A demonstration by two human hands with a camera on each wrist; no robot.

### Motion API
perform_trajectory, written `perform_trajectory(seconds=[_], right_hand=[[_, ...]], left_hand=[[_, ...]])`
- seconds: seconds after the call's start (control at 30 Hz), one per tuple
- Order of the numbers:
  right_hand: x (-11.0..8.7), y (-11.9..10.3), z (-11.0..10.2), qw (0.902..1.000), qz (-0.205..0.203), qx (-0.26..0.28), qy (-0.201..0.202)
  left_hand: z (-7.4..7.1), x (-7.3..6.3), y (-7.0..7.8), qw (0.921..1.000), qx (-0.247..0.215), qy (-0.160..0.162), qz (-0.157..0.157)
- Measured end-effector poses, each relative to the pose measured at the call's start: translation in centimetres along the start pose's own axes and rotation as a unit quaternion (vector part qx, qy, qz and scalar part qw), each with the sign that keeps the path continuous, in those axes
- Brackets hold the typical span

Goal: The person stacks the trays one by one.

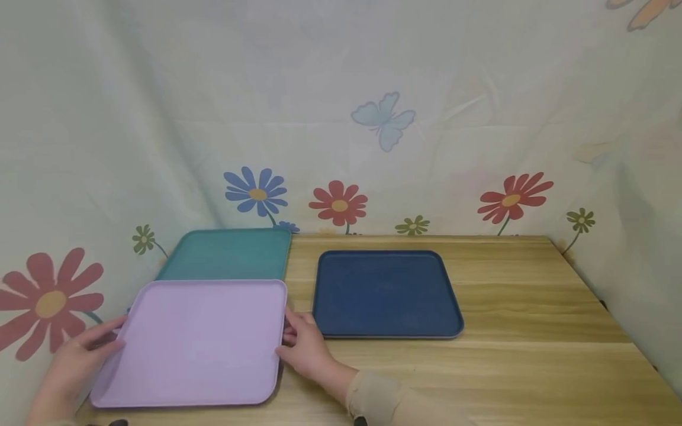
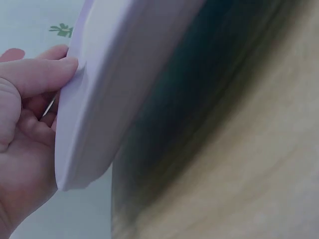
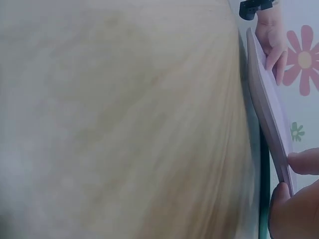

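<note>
1. Holding the lilac rectangular tray (image 1: 197, 343) by its left side with the left hand (image 1: 66, 370), fingers bent into a narrow pinch: with the thumb on the rim, and with the other fingers partly hidden behind the tray.
2. Holding the same tray by its right side with the right hand (image 1: 309, 352), likewise in a narrow pinch: with the thumb on the nearer part of the edge, and with the fingers a little farther along it.
3. Placed at the front left of the wood-grain table (image 1: 533, 307), between both hands, and raised from the surface, with the underside visible in the left wrist view.
4. Overlapping, in the head view, the near part of the teal tray (image 1: 229, 254) in the far left corner; impossible to say if touching it.
5. Lying flat to the right, near the right hand: the navy blue tray (image 1: 386, 293).
6. Counted in all: three trays, one of each colour; two hands, both occupied with one tray; one beige sleeve (image 1: 375, 396), on the right forearm.
7. Counted on the pale backdrop cloth (image 1: 298, 59), in the head view: three red flowers (image 1: 339, 219), three small green flowers (image 1: 412, 225), one light blue butterfly (image 1: 391, 139).
</note>
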State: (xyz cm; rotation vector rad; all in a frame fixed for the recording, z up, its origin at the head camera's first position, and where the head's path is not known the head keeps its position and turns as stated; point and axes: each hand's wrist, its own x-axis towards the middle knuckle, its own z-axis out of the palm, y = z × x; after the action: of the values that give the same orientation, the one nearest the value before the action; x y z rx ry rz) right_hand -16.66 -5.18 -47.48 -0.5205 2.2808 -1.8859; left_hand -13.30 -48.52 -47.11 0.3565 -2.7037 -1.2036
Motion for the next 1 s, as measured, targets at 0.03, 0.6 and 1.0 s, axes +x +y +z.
perform_trajectory(seconds=[0.03, 0.6, 1.0], right_hand=[[0.0, 0.0, -0.1, 0.9999, -0.007, 0.009, 0.002], [-0.1, -0.5, -1.4, 0.9971, -0.062, 0.023, 0.036], [0.6, -0.6, -4.6, 0.9972, -0.052, 0.029, 0.044]], left_hand=[[-0.1, 0.0, 0.2, 1.0000, -0.005, -0.003, 0.000], [-0.2, 0.4, 3.8, 0.9979, 0.021, 0.030, 0.053], [2.4, 0.3, 6.5, 0.9972, -0.038, 0.063, 0.012]])
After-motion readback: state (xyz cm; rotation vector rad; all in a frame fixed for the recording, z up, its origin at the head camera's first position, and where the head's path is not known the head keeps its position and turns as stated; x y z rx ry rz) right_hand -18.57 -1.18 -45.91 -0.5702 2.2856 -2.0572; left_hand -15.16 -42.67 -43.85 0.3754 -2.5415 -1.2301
